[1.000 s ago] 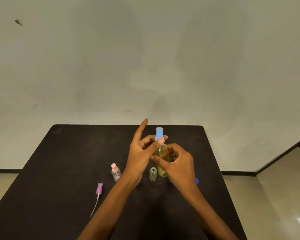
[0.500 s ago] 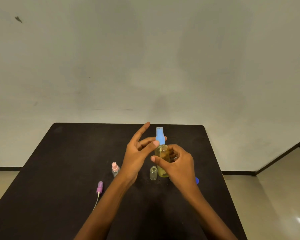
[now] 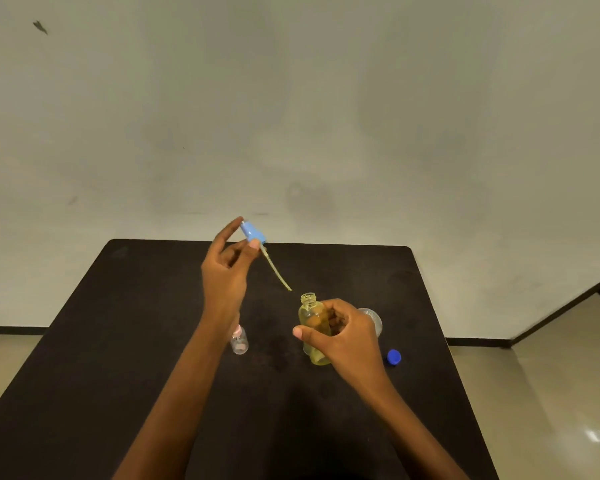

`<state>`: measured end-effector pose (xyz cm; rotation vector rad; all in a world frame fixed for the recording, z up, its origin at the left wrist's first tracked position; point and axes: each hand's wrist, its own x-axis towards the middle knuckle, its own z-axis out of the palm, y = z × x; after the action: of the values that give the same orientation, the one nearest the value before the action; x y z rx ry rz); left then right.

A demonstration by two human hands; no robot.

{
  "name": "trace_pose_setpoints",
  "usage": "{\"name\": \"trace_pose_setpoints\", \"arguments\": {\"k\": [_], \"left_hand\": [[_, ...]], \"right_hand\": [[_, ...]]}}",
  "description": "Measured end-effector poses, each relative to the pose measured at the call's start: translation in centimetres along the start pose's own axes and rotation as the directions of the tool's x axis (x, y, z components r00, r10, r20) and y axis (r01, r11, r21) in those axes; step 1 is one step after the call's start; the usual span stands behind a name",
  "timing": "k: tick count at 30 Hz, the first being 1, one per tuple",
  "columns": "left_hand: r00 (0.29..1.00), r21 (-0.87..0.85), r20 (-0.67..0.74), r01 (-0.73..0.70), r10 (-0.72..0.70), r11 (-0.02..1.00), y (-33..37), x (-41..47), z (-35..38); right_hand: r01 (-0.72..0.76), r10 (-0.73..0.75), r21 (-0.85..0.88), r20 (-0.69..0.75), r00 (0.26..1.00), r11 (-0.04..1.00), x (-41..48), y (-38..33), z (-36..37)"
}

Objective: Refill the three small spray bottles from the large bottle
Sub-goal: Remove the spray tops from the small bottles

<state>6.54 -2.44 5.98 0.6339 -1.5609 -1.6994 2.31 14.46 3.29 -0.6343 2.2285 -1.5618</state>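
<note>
Nearest to you, both forearms reach over the black table [image 3: 118, 341] toward 12 o'clock. Your right hand [image 3: 340, 336], a little to 1 o'clock of the table's middle, is curled round the yellow bottle [image 3: 312, 317] and grips it. The bottle stands upright on the table, its neck is open, and yellow liquid fills most of it. Your fingers cover its right side.

At 3 o'clock of this hand, a small blue cap [image 3: 394, 357] lies alone on the table. Just behind the hand is a clear round thing [image 3: 373, 318]. The hand hides most of it, so I cannot tell what it is.

At 9 o'clock of the yellow bottle stands a small bottle [image 3: 240, 342] with a pink top. Your left forearm crosses in front of it and hides part of the top.

Farther, near 11 o'clock, your left hand [image 3: 222, 275] is raised above the table and pinches the blue spray top [image 3: 253, 233] between thumb and fingertips. Its thin tube [image 3: 276, 271] slants down toward 4 o'clock. The tip of the tube is near the bottle's open neck but outside it, not touching.

Behind the table are a pale wall [image 3: 326, 98] and, at the right, a shiny floor [image 3: 551, 393].
</note>
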Motion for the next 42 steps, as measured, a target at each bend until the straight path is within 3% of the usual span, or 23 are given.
{"name": "trace_pose_setpoints", "arguments": {"k": [5,9,13,21,26,38,40,42], "left_hand": [[0.999,0.288,-0.035,-0.003,0.013,0.958,-2.6,2.1,-5.7],[0.989,0.622,0.051,0.079,-0.141,0.779,-6.7,2.6,-11.5],[0.927,0.807,0.077,0.158,-0.366,0.569,-10.4,2.3,-15.7],[0.833,0.875,0.065,0.217,-0.549,0.433,-16.2,1.2,-19.2],[0.818,0.924,0.07,0.162,-0.571,0.345,-18.1,1.3,-19.9],[0.793,0.928,0.121,0.124,-0.597,0.352,-19.9,1.3,-20.2],[0.8,0.922,0.123,0.126,-0.587,0.365,-19.9,1.2,-20.2],[0.811,0.909,0.125,0.138,-0.571,0.394,-20.0,1.2,-20.2]], "right_hand": [[-0.06,0.061,0.152,-0.004,0.998,0.987,0.8,1.5,0.6],[-0.133,0.128,0.236,0.036,0.991,0.963,2.3,3.0,2.3],[-0.071,0.059,0.182,0.07,0.996,0.981,4.2,3.2,4.9],[-0.206,0.226,-0.21,0.078,0.971,0.956,7.5,8.9,11.2],[-0.272,0.311,-0.294,0.096,0.945,0.916,6.8,11.3,12.7],[-0.344,0.393,-0.297,0.127,0.911,0.891,6.7,12.5,13.5],[-0.303,0.36,-0.333,0.124,0.925,0.893,6.7,12.0,13.4],[-0.165,0.25,-0.452,0.135,0.959,0.877,6.8,11.1,13.3]]}}
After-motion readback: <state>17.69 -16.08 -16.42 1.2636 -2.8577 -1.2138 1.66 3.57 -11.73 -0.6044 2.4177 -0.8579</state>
